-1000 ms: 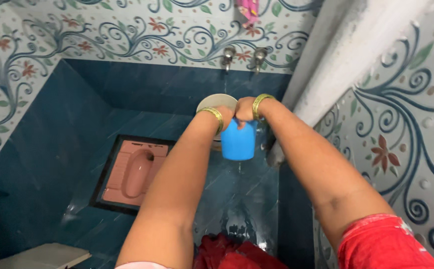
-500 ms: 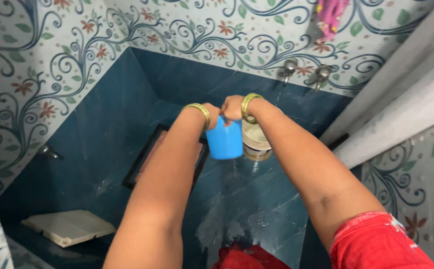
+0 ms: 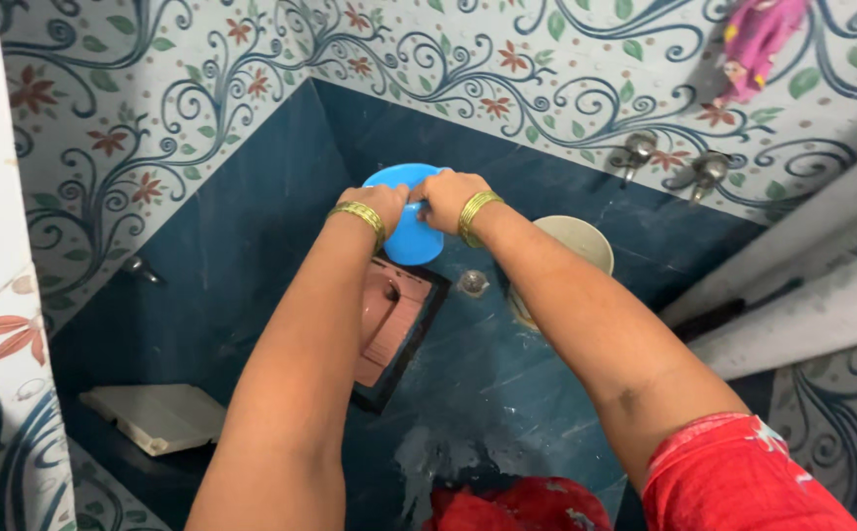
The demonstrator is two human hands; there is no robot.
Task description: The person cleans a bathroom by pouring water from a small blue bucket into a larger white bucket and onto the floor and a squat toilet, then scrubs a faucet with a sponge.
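Note:
A blue plastic mug (image 3: 411, 228) is held out in front of me with both hands, tilted so that its round bottom faces me. My left hand (image 3: 380, 202) grips its left side and my right hand (image 3: 448, 197) grips its right side. Both wrists wear gold bangles. The mug hangs above the pink squat toilet pan (image 3: 394, 315) set in the dark blue tiled floor. My arms hide part of the pan.
A cream bucket (image 3: 576, 246) stands on the floor under two wall taps (image 3: 669, 162). A floor drain (image 3: 473, 283) lies beside the pan. A white slab (image 3: 158, 416) rests at the lower left. Floral tiled walls close in on three sides; a pink cloth (image 3: 758, 39) hangs at the upper right.
Both hands have carried the mug up and to the left, away from the bucket and over the toilet pan, tilting its bottom toward me. The view has swung left.

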